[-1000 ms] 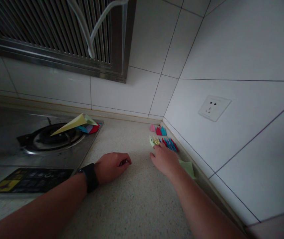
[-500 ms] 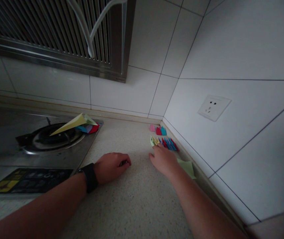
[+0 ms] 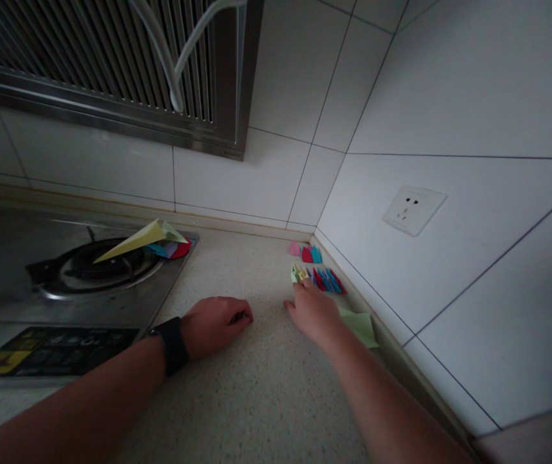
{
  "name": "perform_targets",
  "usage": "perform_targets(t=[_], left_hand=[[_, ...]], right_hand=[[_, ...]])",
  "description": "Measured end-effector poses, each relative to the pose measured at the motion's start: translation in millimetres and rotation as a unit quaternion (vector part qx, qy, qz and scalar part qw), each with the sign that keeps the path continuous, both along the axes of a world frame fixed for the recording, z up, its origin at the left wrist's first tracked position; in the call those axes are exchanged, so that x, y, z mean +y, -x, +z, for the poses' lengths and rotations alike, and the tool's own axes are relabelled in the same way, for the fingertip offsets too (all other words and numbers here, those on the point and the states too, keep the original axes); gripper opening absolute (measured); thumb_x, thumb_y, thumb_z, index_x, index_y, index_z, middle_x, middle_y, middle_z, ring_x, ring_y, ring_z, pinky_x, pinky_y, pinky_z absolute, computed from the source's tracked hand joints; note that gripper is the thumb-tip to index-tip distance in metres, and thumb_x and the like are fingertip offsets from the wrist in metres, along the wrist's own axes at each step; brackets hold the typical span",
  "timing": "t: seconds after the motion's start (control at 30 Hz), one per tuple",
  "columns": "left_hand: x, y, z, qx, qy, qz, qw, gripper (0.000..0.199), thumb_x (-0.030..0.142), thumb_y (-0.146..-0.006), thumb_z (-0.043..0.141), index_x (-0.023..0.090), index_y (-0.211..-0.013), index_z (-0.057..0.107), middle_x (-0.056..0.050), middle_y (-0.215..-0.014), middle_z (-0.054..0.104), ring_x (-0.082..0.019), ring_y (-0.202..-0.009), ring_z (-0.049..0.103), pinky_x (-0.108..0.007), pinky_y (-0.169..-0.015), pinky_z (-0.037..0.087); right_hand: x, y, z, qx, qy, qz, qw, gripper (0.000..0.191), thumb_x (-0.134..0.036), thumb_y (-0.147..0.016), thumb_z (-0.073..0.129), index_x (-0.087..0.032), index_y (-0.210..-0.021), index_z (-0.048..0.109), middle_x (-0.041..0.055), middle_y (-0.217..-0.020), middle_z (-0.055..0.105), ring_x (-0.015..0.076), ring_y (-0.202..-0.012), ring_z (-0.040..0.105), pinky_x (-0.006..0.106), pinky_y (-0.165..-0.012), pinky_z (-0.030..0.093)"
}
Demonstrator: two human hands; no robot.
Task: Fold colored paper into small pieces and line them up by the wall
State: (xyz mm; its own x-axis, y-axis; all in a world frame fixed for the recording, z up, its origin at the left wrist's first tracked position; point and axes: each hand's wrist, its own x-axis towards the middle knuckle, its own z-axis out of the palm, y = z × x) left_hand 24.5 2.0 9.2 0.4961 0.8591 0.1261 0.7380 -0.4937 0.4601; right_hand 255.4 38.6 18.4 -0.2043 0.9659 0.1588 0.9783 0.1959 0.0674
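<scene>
My right hand (image 3: 315,310) reaches over the counter (image 3: 256,386) to a row of small folded paper pieces (image 3: 328,279) in several colours. Its fingertips are at the pale green and yellow end of the row, and the thumb stands apart; no piece is visibly gripped. Part of the row is hidden behind the fingers. Under the wrist's right side lies a light green paper sheet (image 3: 361,327). My left hand (image 3: 218,325), with a black watch (image 3: 174,346) on the wrist, rests on the counter with fingers curled in and nothing visible in them.
Pink, red and blue folded papers (image 3: 311,254) lie in the back corner. On the gas stove (image 3: 169,290) at left sits a yellow paper plane (image 3: 133,240) beside blue and red folded paper (image 3: 179,249). A range hood (image 3: 227,138) hangs above. The right wall bears a socket (image 3: 413,210).
The view has shifted very slightly. My right hand has moved a little at the green end of the row. My left hand stays where it was.
</scene>
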Motion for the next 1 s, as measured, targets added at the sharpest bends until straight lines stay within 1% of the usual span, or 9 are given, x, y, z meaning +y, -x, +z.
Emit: perform_targets(t=[0.23, 0.3, 0.4, 0.5, 0.63, 0.77, 0.87, 1.0], left_hand=[[1, 0, 0.6, 0.0, 0.003, -0.004, 1.0, 0.024, 0.033, -0.089, 0.045, 0.026, -0.097, 0.067, -0.001, -0.093, 0.07, -0.017, -0.082, 0.062, -0.027, -0.068, 0.041], [1, 0, 0.1, -0.001, 0.003, -0.006, 1.0, 0.024, 0.033, -0.089, 0.045, 0.026, -0.097, 0.067, 0.0, -0.093, 0.07, -0.017, -0.082, 0.063, -0.027, -0.069, 0.042], [2, 0, -0.1, 0.001, 0.004, -0.008, 1.0, 0.024, 0.033, -0.089, 0.044, 0.027, -0.096, 0.067, 0.0, -0.092, 0.07, -0.017, -0.082, 0.062, -0.027, -0.069, 0.042], [1, 1, -0.1, -0.001, 0.003, -0.009, 1.0, 0.024, 0.034, -0.089, 0.044, 0.027, -0.096, 0.066, 0.0, -0.093, 0.07, -0.017, -0.083, 0.062, -0.027, -0.069, 0.042], [1, 2, -2.0, 0.0, 0.004, -0.01, 1.0, 0.024, 0.033, -0.089, 0.045, 0.027, -0.097, 0.066, 0.0, -0.093, 0.07, -0.017, -0.082, 0.062, -0.027, -0.068, 0.041], [2, 2, -4.0, 0.0, 0.0, -0.01, 1.0, 0.023, 0.034, -0.089, 0.045, 0.028, -0.096, 0.066, 0.001, -0.092, 0.07, -0.017, -0.081, 0.062, -0.027, -0.068, 0.041], [2, 2, -3.8, -0.001, 0.001, -0.013, 1.0, 0.024, 0.035, -0.09, 0.044, 0.027, -0.096, 0.066, 0.0, -0.09, 0.069, -0.017, -0.08, 0.062, -0.027, -0.069, 0.042], [3, 2, -3.0, -0.004, 0.0, -0.017, 1.0, 0.024, 0.034, -0.09, 0.044, 0.026, -0.096, 0.066, -0.001, -0.092, 0.07, -0.017, -0.081, 0.062, -0.027, -0.069, 0.042]], right_hand=[[0, 1, 0.4, 0.009, -0.007, -0.001, 1.0, 0.041, -0.04, -0.087, 0.051, -0.014, -0.118, 0.057, 0.0184, -0.125, 0.054, 0.0293, -0.106, 0.059, 0.038, -0.082, 0.046], [2, -2, 2.4, 0.013, -0.007, 0.006, 1.0, 0.039, -0.037, -0.087, 0.05, -0.015, -0.118, 0.058, 0.0174, -0.124, 0.056, 0.0282, -0.106, 0.06, 0.037, -0.082, 0.046], [8, -13, 8.5, 0.025, -0.01, 0.012, 1.0, 0.032, -0.028, -0.09, 0.046, -0.017, -0.116, 0.059, 0.0147, -0.119, 0.06, 0.0242, -0.104, 0.061, 0.032, -0.083, 0.045], [16, -27, 15.0, 0.024, -0.028, -0.012, 0.999, 0.031, -0.019, -0.092, 0.038, -0.02, -0.112, 0.061, 0.012, -0.114, 0.063, 0.0224, -0.1, 0.062, 0.032, -0.081, 0.044], [19, -37, 17.9, 0.006, -0.004, -0.028, 1.0, 0.029, -0.018, -0.091, 0.04, -0.02, -0.109, 0.064, 0.0116, -0.108, 0.065, 0.0231, -0.097, 0.063, 0.032, -0.08, 0.044], [14, -34, 17.3, -0.029, -0.004, -0.012, 1.0, 0.032, -0.013, -0.09, 0.039, -0.018, -0.111, 0.063, 0.0131, -0.114, 0.06, 0.0231, -0.1, 0.061, 0.032, -0.081, 0.044], [11, -31, 17.8, -0.043, 0.016, -0.023, 0.999, 0.034, -0.012, -0.09, 0.038, -0.018, -0.113, 0.062, 0.0141, -0.118, 0.057, 0.0225, -0.101, 0.06, 0.032, -0.082, 0.044], [10, -29, 18.5, -0.032, 0.033, -0.025, 0.999, 0.034, -0.016, -0.09, 0.043, -0.017, -0.12, 0.06, 0.015, -0.122, 0.054, 0.0214, -0.109, 0.057, 0.03, -0.091, 0.04]])
